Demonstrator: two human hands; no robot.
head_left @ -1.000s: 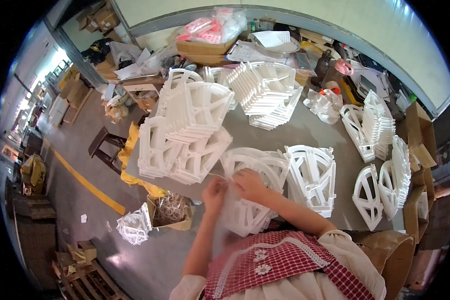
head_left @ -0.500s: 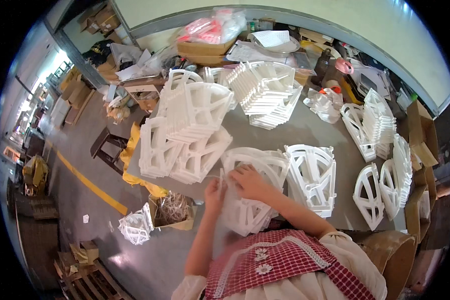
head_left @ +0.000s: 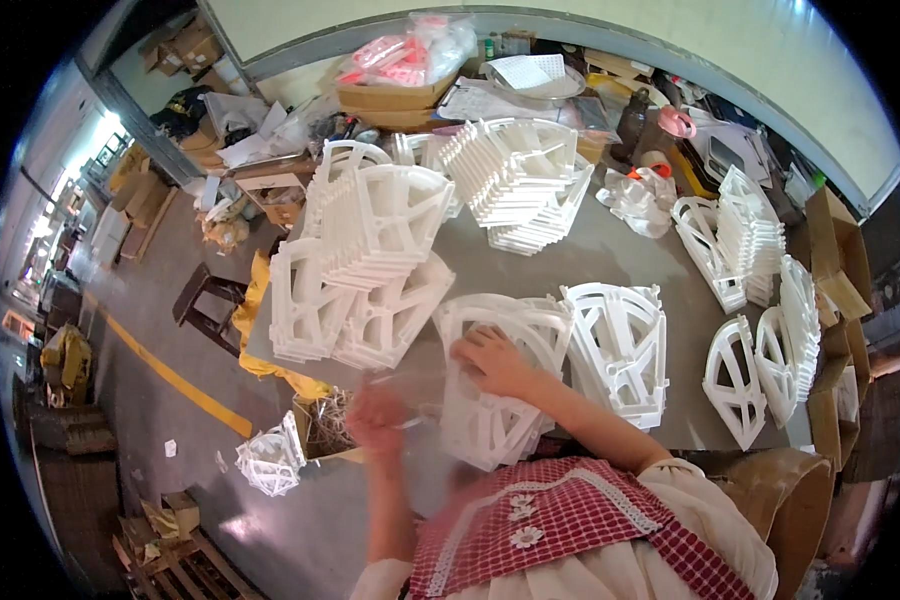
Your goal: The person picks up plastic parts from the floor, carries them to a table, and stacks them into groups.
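Observation:
A fan-shaped white plastic frame [head_left: 475,410] lies on top of a small stack of similar frames at the near table edge. My right hand [head_left: 492,362] rests over its upper left part, fingers curled on its ribs. To the left, apart from the stack, my left hand [head_left: 376,412] is smeared by motion. A thin pale streak shows beside it, too blurred to name. Just beyond that hand is an open cardboard box [head_left: 342,455] of thin tangled offcuts, partly hidden by the arm. Another stack of frames [head_left: 618,355] lies to the right of my right hand.
Tall stacks of white frames [head_left: 390,225] stand at the table's left and more frames [head_left: 525,185] at the back. Narrower white pieces [head_left: 738,385] stand at the right by cardboard boxes [head_left: 838,250]. A clear bag [head_left: 638,203] and bottles [head_left: 632,125] sit at the rear.
My left hand has moved away from the frame's left edge, leftward toward the box of offcuts. My right hand stays on the frame. The whole view has shifted slightly.

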